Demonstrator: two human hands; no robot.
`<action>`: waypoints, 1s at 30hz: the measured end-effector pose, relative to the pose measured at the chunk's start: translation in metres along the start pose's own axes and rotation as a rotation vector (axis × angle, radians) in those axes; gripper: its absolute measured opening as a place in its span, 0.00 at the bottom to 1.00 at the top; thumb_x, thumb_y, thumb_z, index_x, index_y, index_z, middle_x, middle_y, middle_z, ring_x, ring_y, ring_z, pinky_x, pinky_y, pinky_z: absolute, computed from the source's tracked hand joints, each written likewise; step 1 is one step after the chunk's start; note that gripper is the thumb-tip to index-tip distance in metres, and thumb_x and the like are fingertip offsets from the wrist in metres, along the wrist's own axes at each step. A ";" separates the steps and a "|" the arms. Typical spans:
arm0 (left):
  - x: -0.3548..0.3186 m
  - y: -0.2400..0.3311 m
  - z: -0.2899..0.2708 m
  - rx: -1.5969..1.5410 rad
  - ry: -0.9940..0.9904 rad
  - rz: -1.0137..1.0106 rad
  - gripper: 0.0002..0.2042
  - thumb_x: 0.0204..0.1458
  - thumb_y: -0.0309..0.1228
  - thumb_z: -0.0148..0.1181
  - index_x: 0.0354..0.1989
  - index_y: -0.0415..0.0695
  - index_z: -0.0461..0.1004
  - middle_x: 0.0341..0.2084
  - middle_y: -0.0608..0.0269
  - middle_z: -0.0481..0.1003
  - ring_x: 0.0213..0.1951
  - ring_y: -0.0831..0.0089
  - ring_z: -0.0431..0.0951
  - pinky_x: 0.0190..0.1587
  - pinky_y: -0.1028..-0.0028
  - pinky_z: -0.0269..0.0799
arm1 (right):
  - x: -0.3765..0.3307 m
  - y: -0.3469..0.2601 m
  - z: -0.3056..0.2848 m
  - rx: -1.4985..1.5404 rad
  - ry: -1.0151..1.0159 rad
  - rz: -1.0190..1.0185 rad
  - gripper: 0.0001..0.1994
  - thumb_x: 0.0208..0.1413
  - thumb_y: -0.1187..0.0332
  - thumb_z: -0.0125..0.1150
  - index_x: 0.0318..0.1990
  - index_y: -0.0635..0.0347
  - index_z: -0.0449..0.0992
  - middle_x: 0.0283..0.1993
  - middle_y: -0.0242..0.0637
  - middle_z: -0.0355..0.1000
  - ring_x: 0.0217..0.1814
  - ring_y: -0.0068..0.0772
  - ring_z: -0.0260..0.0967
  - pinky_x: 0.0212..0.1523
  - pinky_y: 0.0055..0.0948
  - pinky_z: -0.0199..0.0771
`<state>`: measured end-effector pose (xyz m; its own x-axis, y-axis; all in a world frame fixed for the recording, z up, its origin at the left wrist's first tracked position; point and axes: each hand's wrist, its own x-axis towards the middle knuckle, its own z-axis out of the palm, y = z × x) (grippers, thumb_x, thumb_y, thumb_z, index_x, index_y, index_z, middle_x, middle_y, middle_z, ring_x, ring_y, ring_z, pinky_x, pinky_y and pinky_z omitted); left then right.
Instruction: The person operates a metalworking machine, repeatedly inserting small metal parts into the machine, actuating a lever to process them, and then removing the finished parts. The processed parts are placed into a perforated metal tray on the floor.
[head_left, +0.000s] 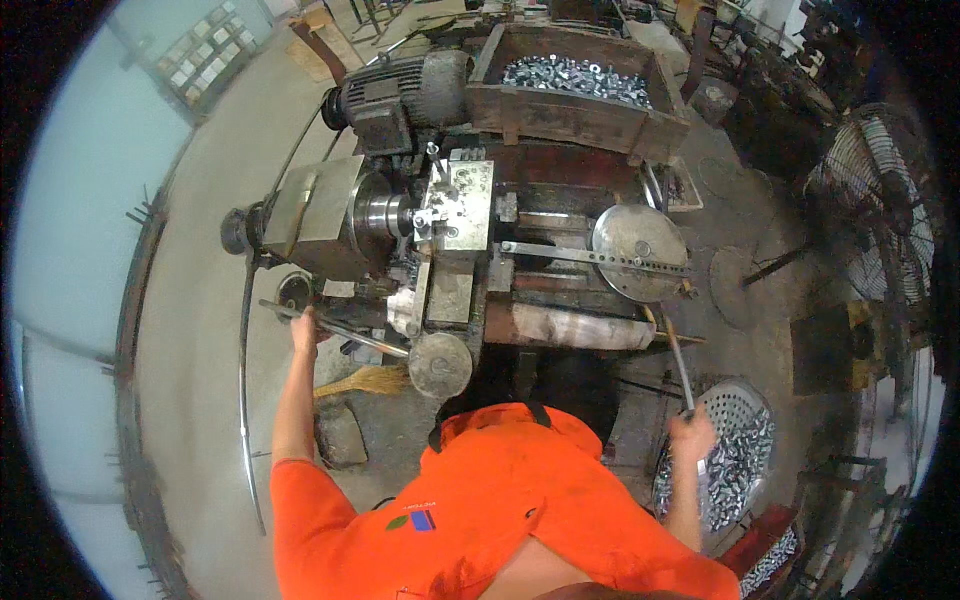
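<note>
My left hand [305,332] is closed around a long metal lever [365,340] that runs to a round steel hub [440,366] at the front of a lathe-like machine. On the right, my right hand [692,434] grips a metal lever handle [680,365] rising toward the machine's right end. Between them sits a greasy steel tool block [467,205], close beside the spindle chuck [380,214]. A flat bar with holes [560,254] reaches from the machine bed across a large round metal disc [625,235]. Any workpiece at the chuck is too small to make out.
Behind the machine stand an electric motor [425,85] and a wooden box [570,120] of small metal parts [580,80]. A perforated basket [738,403] with similar pieces [740,460] is beside my right hand. A straw broom [370,380] lies below the left lever; a fan [870,190] stands far right.
</note>
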<state>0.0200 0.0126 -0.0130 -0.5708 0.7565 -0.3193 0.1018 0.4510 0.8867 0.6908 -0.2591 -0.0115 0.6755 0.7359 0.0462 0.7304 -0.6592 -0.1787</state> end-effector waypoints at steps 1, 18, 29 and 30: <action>-0.010 0.006 0.003 -0.023 -0.014 0.017 0.13 0.49 0.35 0.49 0.32 0.35 0.67 0.20 0.53 0.72 0.16 0.63 0.75 0.17 0.68 0.76 | 0.021 0.006 -0.008 -0.068 -0.010 0.053 0.24 0.34 0.58 0.61 0.43 0.53 0.71 0.28 0.48 0.72 0.29 0.52 0.71 0.29 0.46 0.70; 0.057 -0.130 -0.045 0.515 -0.178 0.217 0.26 0.50 0.53 0.51 0.44 0.41 0.69 0.34 0.53 0.75 0.33 0.62 0.76 0.35 0.65 0.70 | 0.075 -0.043 0.036 0.228 0.366 -0.313 0.38 0.29 0.67 0.59 0.58 0.60 0.61 0.61 0.51 0.56 0.59 0.54 0.55 0.59 0.43 0.54; 0.000 -0.175 0.063 1.126 0.058 0.471 0.21 0.51 0.50 0.48 0.31 0.42 0.73 0.30 0.50 0.75 0.34 0.55 0.76 0.37 0.59 0.70 | 0.017 -0.112 0.035 0.552 -0.119 -0.296 0.17 0.31 0.71 0.56 0.34 0.62 0.77 0.35 0.47 0.73 0.38 0.47 0.71 0.42 0.33 0.71; -0.004 -0.167 0.064 1.050 -0.001 0.499 0.21 0.51 0.50 0.48 0.32 0.42 0.73 0.32 0.51 0.75 0.36 0.55 0.76 0.39 0.59 0.70 | 0.019 -0.119 0.034 0.575 -0.092 -0.302 0.16 0.31 0.71 0.57 0.34 0.63 0.77 0.35 0.47 0.73 0.37 0.47 0.72 0.40 0.33 0.71</action>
<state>0.0574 -0.0357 -0.1816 -0.2760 0.9611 -0.0132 0.9408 0.2730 0.2011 0.6133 -0.1620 -0.0228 0.4188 0.9029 0.0968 0.6986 -0.2523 -0.6695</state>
